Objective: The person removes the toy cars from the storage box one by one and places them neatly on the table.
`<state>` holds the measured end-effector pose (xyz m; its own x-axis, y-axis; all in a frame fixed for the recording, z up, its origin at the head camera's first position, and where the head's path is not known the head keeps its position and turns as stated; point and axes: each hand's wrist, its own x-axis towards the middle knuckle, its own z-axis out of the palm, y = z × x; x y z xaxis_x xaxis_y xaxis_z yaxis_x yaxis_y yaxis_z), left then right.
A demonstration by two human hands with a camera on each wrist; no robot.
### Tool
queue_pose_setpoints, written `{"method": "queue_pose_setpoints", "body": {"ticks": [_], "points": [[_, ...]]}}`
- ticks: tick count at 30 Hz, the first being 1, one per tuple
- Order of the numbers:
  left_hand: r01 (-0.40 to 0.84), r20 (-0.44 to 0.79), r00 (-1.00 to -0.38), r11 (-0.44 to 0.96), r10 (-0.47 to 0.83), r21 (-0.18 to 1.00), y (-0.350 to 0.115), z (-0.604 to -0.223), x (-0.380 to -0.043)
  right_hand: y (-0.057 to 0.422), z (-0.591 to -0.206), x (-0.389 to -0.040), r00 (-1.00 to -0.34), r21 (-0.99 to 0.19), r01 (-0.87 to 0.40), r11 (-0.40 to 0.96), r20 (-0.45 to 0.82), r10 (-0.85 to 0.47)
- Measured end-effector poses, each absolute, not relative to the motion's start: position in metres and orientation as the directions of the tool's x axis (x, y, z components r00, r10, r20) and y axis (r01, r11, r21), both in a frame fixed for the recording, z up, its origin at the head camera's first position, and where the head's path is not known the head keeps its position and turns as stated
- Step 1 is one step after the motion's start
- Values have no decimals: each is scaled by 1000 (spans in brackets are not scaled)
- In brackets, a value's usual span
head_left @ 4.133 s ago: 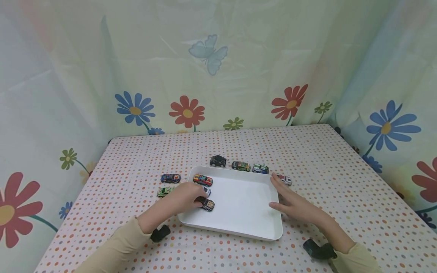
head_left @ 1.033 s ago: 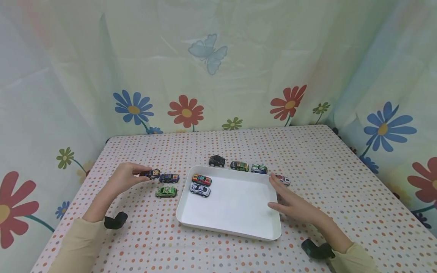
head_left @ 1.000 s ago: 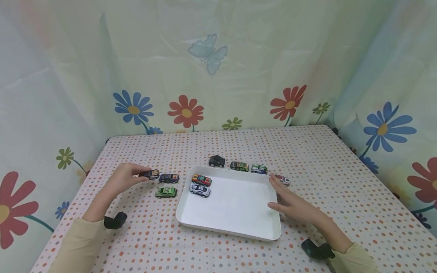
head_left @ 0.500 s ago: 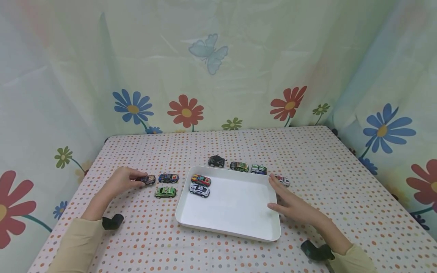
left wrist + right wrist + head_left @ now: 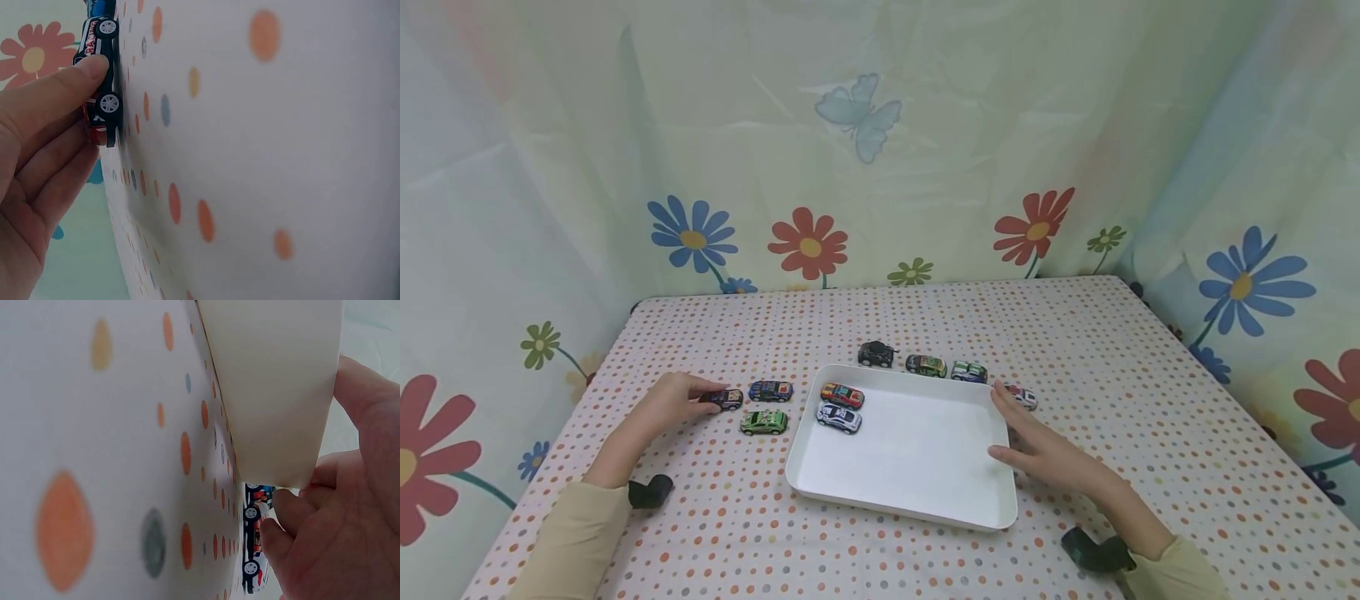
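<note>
My left hand [image 5: 664, 406] pinches a dark toy car [image 5: 728, 399] between thumb and fingers, low at the tabletop. In the left wrist view the thumb lies against the side of this toy car [image 5: 95, 34], between its wheels. A blue toy car [image 5: 771, 391] and a green toy car [image 5: 764, 422] stand just right of it. My right hand [image 5: 1043, 448] rests at the right edge of the white tray [image 5: 902, 507], thumb and fingers extended against its rim. Inside the tray, at its left end, sit a red-yellow toy car [image 5: 842, 396] and a white toy car [image 5: 839, 418].
Behind the tray stand a black toy vehicle [image 5: 876, 354], a dark green toy car [image 5: 927, 365] and a white-green toy car [image 5: 970, 372]. Another white toy car [image 5: 1022, 397] is partly hidden by my right hand. The dotted tablecloth [image 5: 730, 533] covers the table; a flowered curtain [image 5: 925, 167] surrounds it.
My left hand has lifted the dark toy car out of the tray and carried it left, then shifted it slightly nearer me beside the blue one. My right hand has stayed at the rim.
</note>
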<state>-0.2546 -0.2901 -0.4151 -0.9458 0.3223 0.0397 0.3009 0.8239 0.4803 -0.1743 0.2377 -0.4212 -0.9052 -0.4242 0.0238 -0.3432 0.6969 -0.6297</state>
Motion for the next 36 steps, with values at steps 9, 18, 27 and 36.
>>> {"method": "queue_pose_setpoints", "body": {"ticks": [9, 18, 27, 36], "points": [[366, 114, -927, 793, 358, 487, -286, -411, -252, 238, -424, -176, -904, -631, -347, 694, 29, -426], [436, 202, -892, 649, 404, 623, -250, -395, -247, 238, -424, -173, -908, -626, -341, 701, 28, -417], [435, 200, -850, 437, 487, 787, -196, -381, -245, 238, -423, -174, -908, -628, -342, 699, 28, -418], [503, 149, -770, 445, 621, 741, -157, -396, -250, 238, -423, -175, -906, -635, -342, 693, 28, -422]]}}
